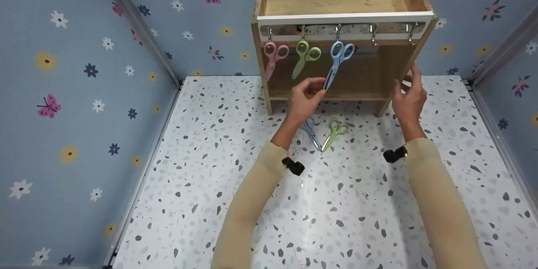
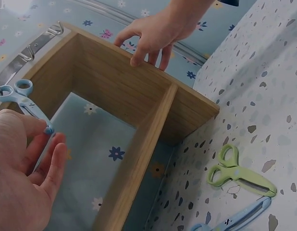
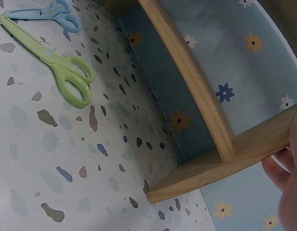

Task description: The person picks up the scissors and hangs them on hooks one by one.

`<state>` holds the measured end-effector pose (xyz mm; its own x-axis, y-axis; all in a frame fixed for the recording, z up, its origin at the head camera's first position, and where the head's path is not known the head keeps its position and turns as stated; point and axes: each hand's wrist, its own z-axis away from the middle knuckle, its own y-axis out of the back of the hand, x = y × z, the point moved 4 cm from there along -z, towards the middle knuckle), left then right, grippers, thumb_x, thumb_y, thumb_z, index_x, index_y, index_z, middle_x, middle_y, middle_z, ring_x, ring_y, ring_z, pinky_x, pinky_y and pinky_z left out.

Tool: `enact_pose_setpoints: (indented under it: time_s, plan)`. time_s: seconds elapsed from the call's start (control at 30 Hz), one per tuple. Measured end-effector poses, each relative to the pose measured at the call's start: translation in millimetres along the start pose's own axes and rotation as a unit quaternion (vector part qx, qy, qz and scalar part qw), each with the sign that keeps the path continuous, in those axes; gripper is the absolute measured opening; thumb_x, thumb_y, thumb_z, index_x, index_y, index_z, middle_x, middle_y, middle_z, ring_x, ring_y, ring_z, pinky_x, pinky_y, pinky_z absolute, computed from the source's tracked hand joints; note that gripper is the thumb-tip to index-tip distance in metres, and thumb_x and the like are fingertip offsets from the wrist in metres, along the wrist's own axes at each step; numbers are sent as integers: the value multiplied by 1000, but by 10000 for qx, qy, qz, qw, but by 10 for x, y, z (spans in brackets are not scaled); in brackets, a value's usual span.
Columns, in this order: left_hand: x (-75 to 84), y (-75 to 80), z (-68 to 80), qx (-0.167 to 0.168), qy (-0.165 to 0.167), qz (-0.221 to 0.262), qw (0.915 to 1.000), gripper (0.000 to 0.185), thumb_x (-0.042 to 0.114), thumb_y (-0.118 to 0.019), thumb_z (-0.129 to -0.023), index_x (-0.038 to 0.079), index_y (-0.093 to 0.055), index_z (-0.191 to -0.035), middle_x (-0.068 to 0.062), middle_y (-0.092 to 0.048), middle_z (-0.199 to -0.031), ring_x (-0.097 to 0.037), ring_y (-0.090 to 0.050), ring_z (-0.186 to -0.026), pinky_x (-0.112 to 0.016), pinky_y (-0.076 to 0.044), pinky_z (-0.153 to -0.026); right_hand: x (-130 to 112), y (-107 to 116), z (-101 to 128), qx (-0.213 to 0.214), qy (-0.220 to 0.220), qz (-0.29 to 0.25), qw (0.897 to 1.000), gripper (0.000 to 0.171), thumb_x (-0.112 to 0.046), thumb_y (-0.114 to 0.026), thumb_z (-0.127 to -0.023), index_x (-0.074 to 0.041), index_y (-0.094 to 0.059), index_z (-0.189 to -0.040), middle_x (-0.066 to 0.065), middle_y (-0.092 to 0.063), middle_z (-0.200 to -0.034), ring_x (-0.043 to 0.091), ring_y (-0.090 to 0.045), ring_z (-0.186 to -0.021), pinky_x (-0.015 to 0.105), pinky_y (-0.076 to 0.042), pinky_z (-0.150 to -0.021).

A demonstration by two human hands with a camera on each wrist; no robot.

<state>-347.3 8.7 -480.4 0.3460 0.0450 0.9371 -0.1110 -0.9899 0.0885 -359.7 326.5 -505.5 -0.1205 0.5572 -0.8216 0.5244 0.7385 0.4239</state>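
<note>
Blue scissors (image 1: 334,66) hang by a handle loop from the middle hook of a small wooden shelf (image 1: 336,5). My left hand (image 1: 304,100) pinches their lower blade end between thumb and fingers; the left wrist view shows those blue scissors (image 2: 32,108) above the fingertips. With thumb and fingers on either side of its edge, my right hand (image 1: 410,101) holds the shelf's right side panel (image 3: 211,175). Pink scissors (image 1: 271,65) and green scissors (image 1: 299,66) hang on the two hooks to the left.
Another pair of green scissors (image 1: 331,138) and another blue pair (image 1: 312,135) lie on the speckled tabletop (image 1: 201,168) before the shelf, tips close together. Two bare hooks (image 1: 374,35) are at the rail's right. Flower-patterned walls (image 1: 84,126) enclose the left, back and right.
</note>
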Motion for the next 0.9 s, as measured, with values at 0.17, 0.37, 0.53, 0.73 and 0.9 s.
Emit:
enact_pose_setpoints:
  time_s: [0.17, 0.37, 0.53, 0.73, 0.9]
  plan:
    - [-25, 10, 20, 9, -12, -38, 10000, 35, -1, -75, -103, -3, -74, -138, -25, -80, -131, -30, -79, -113, -23, -63, -95, 17, -6, 8, 82, 153, 34, 9998, 55, -14, -60, -116, -21, -49, -170, 16, -68, -158, 32, -70, -145, 51, -56, -122]
    - [-38, 11, 35, -45, -133, -28, 9999, 39, -2, -76, -103, -4, -72, -141, -25, -78, -140, -36, -78, -123, -27, -63, -103, 29, -15, 6, 112, 202, 66, 9997, 55, -14, -59, -116, -19, -48, -170, 19, -68, -157, 34, -70, -145, 54, -56, -122]
    - [-46, 7, 25, -95, -144, 78, 9998, 43, -4, -75, -102, -6, -70, -144, -27, -76, -143, -40, -77, -126, -29, -63, -106, 39, -18, -3, 106, 158, 76, 9998, 55, -14, -59, -116, -18, -48, -170, 20, -68, -157, 34, -69, -146, 52, -56, -122]
    - [-38, 16, 27, -246, -62, 65, 9997, 48, -5, -75, -102, -5, -66, -150, -27, -73, -149, -42, -78, -128, -32, -64, -107, 34, -15, -2, 84, 109, 127, 9998, 55, -13, -58, -116, -19, -47, -170, 19, -68, -158, 33, -69, -146, 51, -56, -123]
    - [-41, 26, 24, -393, 102, 97, 9991, 52, -3, -75, -103, -1, -64, -154, -25, -70, -154, -45, -75, -133, -34, -66, -106, 18, -10, 1, 43, 27, 176, 9998, 56, -15, -58, -117, -22, -45, -172, 16, -66, -161, 30, -68, -147, 49, -56, -123]
